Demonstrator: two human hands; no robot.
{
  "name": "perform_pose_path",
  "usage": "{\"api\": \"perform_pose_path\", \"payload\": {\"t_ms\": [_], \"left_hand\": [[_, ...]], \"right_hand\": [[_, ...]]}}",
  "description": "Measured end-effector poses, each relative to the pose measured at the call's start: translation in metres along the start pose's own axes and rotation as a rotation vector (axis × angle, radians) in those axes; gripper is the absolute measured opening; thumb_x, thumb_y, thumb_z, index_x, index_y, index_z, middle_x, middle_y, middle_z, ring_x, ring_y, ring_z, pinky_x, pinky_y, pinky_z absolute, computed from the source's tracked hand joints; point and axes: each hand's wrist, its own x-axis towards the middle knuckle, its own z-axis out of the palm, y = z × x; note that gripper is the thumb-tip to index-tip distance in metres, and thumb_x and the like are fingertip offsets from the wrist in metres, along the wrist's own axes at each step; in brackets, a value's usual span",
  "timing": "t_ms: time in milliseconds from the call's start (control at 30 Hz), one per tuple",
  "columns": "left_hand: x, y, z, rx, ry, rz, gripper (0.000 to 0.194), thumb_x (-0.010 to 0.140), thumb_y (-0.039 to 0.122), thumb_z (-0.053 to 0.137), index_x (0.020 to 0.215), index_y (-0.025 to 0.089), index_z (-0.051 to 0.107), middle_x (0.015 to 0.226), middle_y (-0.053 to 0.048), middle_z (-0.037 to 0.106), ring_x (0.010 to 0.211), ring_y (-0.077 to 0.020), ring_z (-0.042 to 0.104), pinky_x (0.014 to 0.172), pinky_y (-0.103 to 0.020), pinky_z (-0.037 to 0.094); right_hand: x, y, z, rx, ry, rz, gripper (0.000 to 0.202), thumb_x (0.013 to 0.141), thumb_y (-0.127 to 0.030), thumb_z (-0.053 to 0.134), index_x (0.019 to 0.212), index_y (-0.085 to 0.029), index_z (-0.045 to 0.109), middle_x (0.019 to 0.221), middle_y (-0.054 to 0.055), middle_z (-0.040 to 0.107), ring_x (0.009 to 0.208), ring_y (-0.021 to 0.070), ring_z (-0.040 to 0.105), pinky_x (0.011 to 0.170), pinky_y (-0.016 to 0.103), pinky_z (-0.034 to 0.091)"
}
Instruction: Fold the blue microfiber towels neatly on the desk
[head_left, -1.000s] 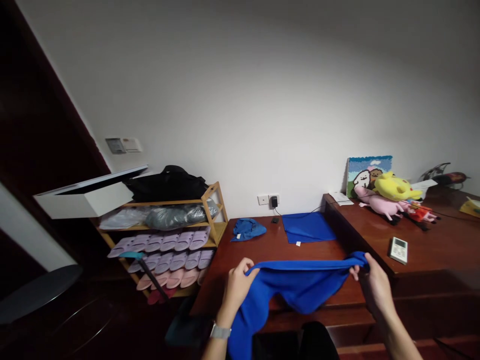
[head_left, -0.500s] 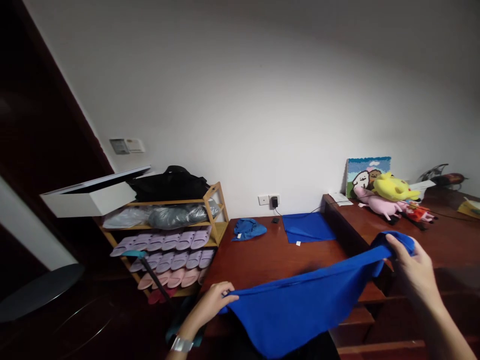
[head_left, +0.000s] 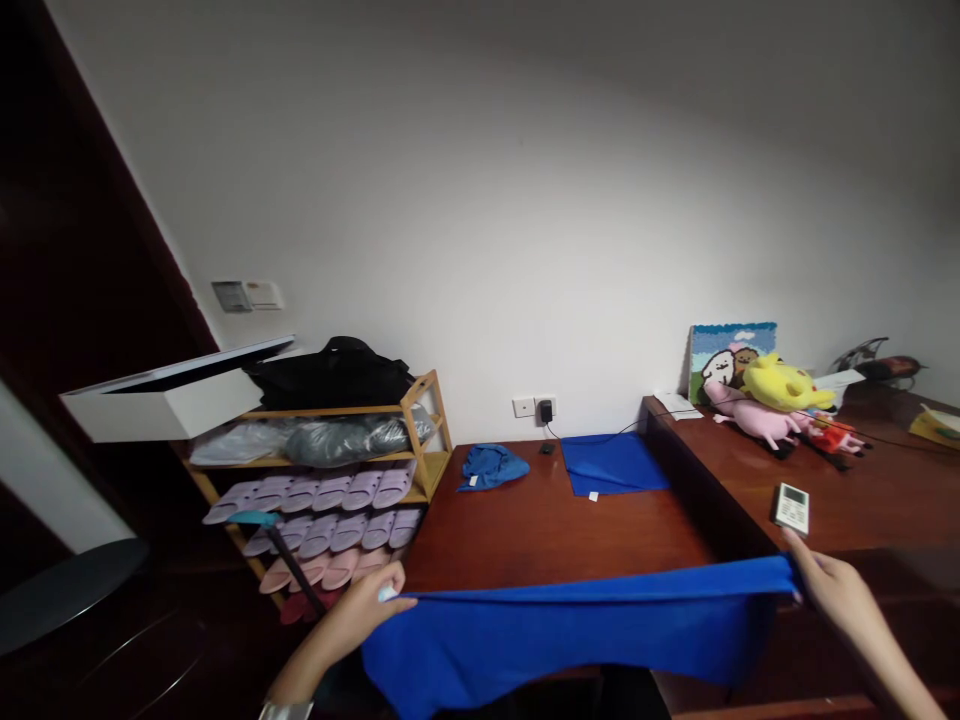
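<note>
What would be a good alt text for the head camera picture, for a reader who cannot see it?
Two bare hands stretch a blue cloth wide above a dark wooden table, the left hand and the right hand each gripping a top corner. Farther back on the table lie a folded blue cloth and a crumpled blue cloth; a slipper rack stands to the left.

Three blue cloths counted: one stretched cloth [head_left: 570, 625], one flat folded cloth [head_left: 613, 463], one crumpled cloth [head_left: 491, 466]. Two hands seen: left hand [head_left: 360, 605], right hand [head_left: 829, 585]. One remote control [head_left: 792, 507]. One yellow plush [head_left: 784, 383], one pink plush [head_left: 754, 415]. One shoe rack [head_left: 427, 420]; slippers shelved in three rows, exact number unclear. One black bag [head_left: 334, 370]. One white box [head_left: 161, 395].
</note>
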Motion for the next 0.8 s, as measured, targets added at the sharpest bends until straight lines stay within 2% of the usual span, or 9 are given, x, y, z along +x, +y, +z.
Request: {"api": "perform_pose_path", "payload": {"t_ms": [100, 200, 333, 433, 500, 567, 600, 700, 800], "left_hand": [[0.024, 0.016, -0.010, 0.100, 0.019, 0.011, 0.025, 0.083, 0.049, 0.061, 0.081, 0.024, 0.053, 0.073, 0.005, 0.060, 0.073, -0.0187, 0.060, 0.069, -0.026, 0.043], [0.050, 0.041, -0.029, 0.176, 0.238, 0.053, 0.019, 0.090, 0.045, 0.050, 0.089, 0.026, 0.054, 0.077, 0.003, 0.065, 0.075, -0.0198, 0.066, 0.072, -0.028, 0.046], [0.068, 0.062, -0.057, 0.239, 0.608, 0.189, 0.022, 0.093, 0.043, 0.046, 0.102, 0.026, 0.058, 0.100, -0.004, 0.072, 0.091, -0.0231, 0.069, 0.081, -0.031, 0.051], [0.062, 0.052, -0.060, 0.276, 0.720, 0.283, 0.026, 0.095, 0.044, 0.047, 0.105, 0.024, 0.060, 0.105, -0.007, 0.073, 0.098, -0.0245, 0.070, 0.087, -0.032, 0.052], [0.052, 0.033, -0.046, 0.306, 0.708, 0.312, 0.025, 0.096, 0.044, 0.046, 0.101, 0.025, 0.061, 0.100, -0.007, 0.073, 0.095, -0.0236, 0.071, 0.085, -0.031, 0.053], [0.042, 0.010, -0.018, 0.340, 0.642, 0.319, 0.024, 0.097, 0.043, 0.044, 0.098, 0.026, 0.061, 0.097, -0.005, 0.073, 0.092, -0.0222, 0.071, 0.083, -0.029, 0.054], [0.037, -0.003, 0.000, 0.358, 0.598, 0.309, 0.025, 0.098, 0.042, 0.043, 0.098, 0.026, 0.062, 0.097, -0.005, 0.073, 0.091, -0.0214, 0.072, 0.081, -0.028, 0.054], [0.024, -0.038, 0.063, 0.426, 0.420, 0.237, 0.030, 0.099, 0.034, 0.037, 0.099, 0.026, 0.066, 0.101, -0.004, 0.075, 0.091, -0.0198, 0.074, 0.079, -0.027, 0.056], [0.013, -0.067, 0.120, 0.496, 0.217, 0.170, 0.036, 0.095, 0.021, 0.036, 0.108, 0.028, 0.069, 0.108, -0.003, 0.076, 0.092, -0.0189, 0.074, 0.083, -0.028, 0.057]], "right_hand": [[0.023, -0.011, 0.031, 0.120, -0.028, 0.044, 0.072, 0.079, -0.086, 0.044, 0.045, -0.024, 0.053, 0.048, 0.011, 0.061, 0.046, 0.0230, 0.057, 0.051, 0.034, 0.045], [0.046, -0.044, 0.044, 0.307, 0.026, -0.018, 0.068, 0.080, -0.085, 0.046, 0.053, -0.023, 0.054, 0.052, 0.008, 0.062, 0.047, 0.0194, 0.054, 0.051, 0.032, 0.043], [0.060, -0.091, 0.029, 0.475, 0.130, -0.197, 0.065, 0.077, -0.084, 0.056, 0.058, -0.022, 0.053, 0.053, 0.003, 0.059, 0.052, 0.0161, 0.053, 0.054, 0.029, 0.042], [0.055, -0.095, 0.015, 0.493, 0.152, -0.242, 0.062, 0.078, -0.081, 0.060, 0.057, -0.023, 0.048, 0.049, -0.001, 0.051, 0.049, 0.0136, 0.049, 0.053, 0.027, 0.041], [0.049, -0.073, 0.016, 0.435, 0.104, -0.192, 0.063, 0.080, -0.080, 0.060, 0.054, -0.024, 0.044, 0.046, -0.001, 0.049, 0.047, 0.0130, 0.048, 0.051, 0.026, 0.040], [0.046, -0.033, 0.029, 0.375, -0.008, -0.122, 0.065, 0.079, -0.081, 0.059, 0.053, -0.024, 0.043, 0.046, 0.000, 0.050, 0.045, 0.0129, 0.047, 0.049, 0.026, 0.039], [0.046, -0.008, 0.041, 0.351, -0.079, -0.092, 0.065, 0.077, -0.082, 0.059, 0.053, -0.024, 0.044, 0.046, 0.000, 0.051, 0.045, 0.0131, 0.047, 0.048, 0.026, 0.039], [0.048, 0.068, 0.089, 0.265, -0.177, -0.016, 0.063, 0.065, -0.085, 0.058, 0.052, -0.024, 0.049, 0.047, 0.002, 0.055, 0.042, 0.0144, 0.047, 0.044, 0.027, 0.038], [0.050, 0.126, 0.137, 0.140, -0.153, 0.005, 0.058, 0.060, -0.083, 0.048, 0.049, -0.026, 0.047, 0.046, 0.005, 0.056, 0.040, 0.0188, 0.051, 0.043, 0.032, 0.043]]}}
